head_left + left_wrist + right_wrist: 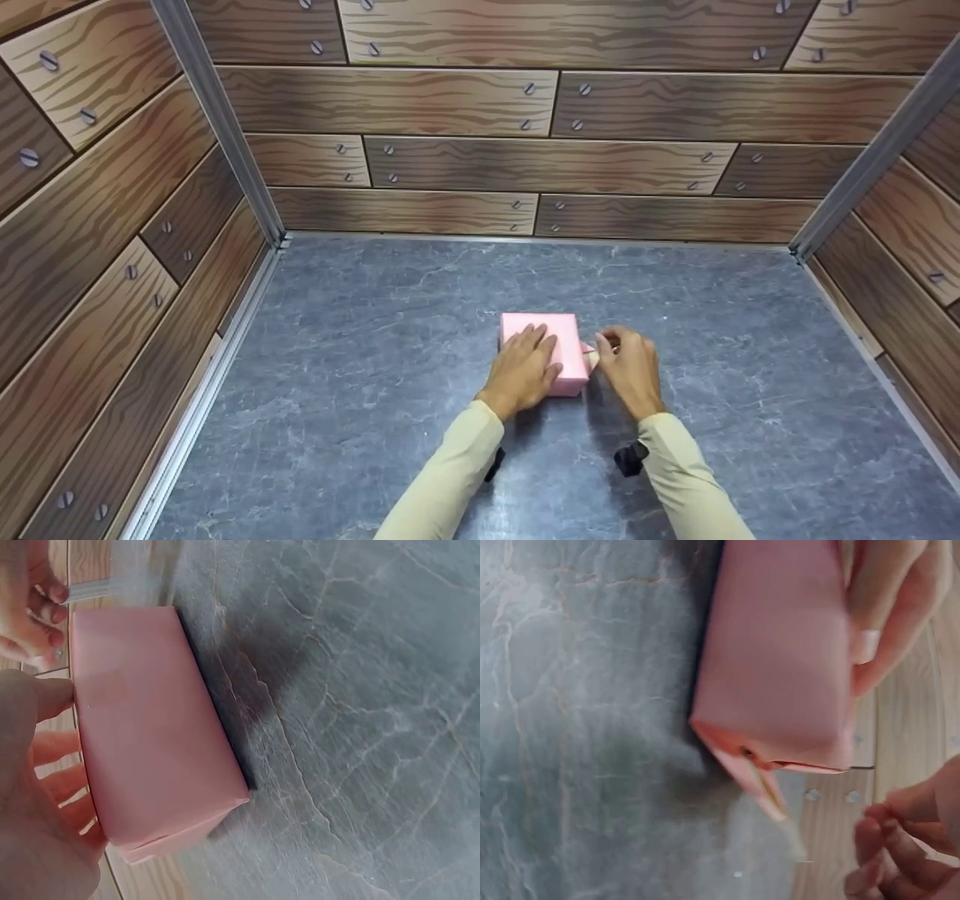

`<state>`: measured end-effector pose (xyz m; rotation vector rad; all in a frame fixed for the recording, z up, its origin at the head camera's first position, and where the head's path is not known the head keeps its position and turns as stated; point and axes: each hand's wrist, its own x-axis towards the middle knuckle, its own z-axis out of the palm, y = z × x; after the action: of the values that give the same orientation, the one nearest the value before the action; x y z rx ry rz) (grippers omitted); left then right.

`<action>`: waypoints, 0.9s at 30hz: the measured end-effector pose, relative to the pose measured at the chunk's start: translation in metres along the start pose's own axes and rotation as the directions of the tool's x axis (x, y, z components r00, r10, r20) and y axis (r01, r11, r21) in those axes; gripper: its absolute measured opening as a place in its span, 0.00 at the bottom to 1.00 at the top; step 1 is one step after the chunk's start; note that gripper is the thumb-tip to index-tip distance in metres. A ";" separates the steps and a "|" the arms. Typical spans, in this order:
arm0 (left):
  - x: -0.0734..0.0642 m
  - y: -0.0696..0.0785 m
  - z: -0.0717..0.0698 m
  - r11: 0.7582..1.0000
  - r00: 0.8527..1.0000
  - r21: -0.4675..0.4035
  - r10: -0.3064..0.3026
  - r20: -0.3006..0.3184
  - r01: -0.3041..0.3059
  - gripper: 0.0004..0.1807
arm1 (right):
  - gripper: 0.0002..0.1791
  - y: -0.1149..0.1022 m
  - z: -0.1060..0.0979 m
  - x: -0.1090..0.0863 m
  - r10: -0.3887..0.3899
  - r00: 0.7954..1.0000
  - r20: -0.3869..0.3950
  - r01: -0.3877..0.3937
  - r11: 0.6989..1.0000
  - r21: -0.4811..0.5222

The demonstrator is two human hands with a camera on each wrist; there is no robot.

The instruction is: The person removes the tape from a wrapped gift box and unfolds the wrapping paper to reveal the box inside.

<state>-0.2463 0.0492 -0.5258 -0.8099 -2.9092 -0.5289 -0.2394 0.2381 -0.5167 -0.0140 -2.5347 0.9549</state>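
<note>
A box wrapped in pink paper (541,341) lies on the grey marbled surface. My left hand (523,367) rests over its top with fingers spread; in the left wrist view the thumb and fingers (60,784) touch the box's upper edge. At the box's right end, a paper flap (742,772) sticks out, and a pale, see-through strip (796,840) seems to hang from its tip. My right hand (631,367) is just right of this flap, thumb and fingers curled together. Nothing shows clearly between those fingertips. The box's underside is hidden.
Wood-plank-patterned walls (450,105) enclose the surface at the back and both sides. Metal rails (217,112) run along the corners and lower edges. The grey surface (360,315) extends around the box. Dark wrist devices (631,458) sit under both sleeves.
</note>
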 end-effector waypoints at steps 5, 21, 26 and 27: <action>-0.003 0.003 0.001 0.996 0.997 0.093 0.004 -0.073 0.003 0.26 | 0.06 -0.012 -0.005 -0.011 -0.029 0.996 0.084 0.031 0.999 -0.029; -0.006 0.001 0.008 0.964 0.980 0.261 0.003 -0.200 0.050 0.26 | 0.09 -0.023 0.003 -0.030 -0.043 0.974 0.224 0.062 0.995 -0.079; -0.010 -0.001 0.005 0.974 0.985 0.220 -0.008 -0.172 0.047 0.29 | 0.13 -0.022 0.004 -0.028 -0.023 0.972 0.233 0.046 0.994 -0.096; -0.011 -0.001 0.005 0.976 0.985 0.212 -0.008 -0.170 0.044 0.30 | 0.15 -0.022 0.004 -0.028 -0.017 0.971 0.237 0.041 0.994 -0.099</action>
<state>-0.2376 0.0449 -0.5321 -0.6641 -2.7617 -0.2619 -0.2127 0.2143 -0.5161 0.1123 -2.7924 0.8568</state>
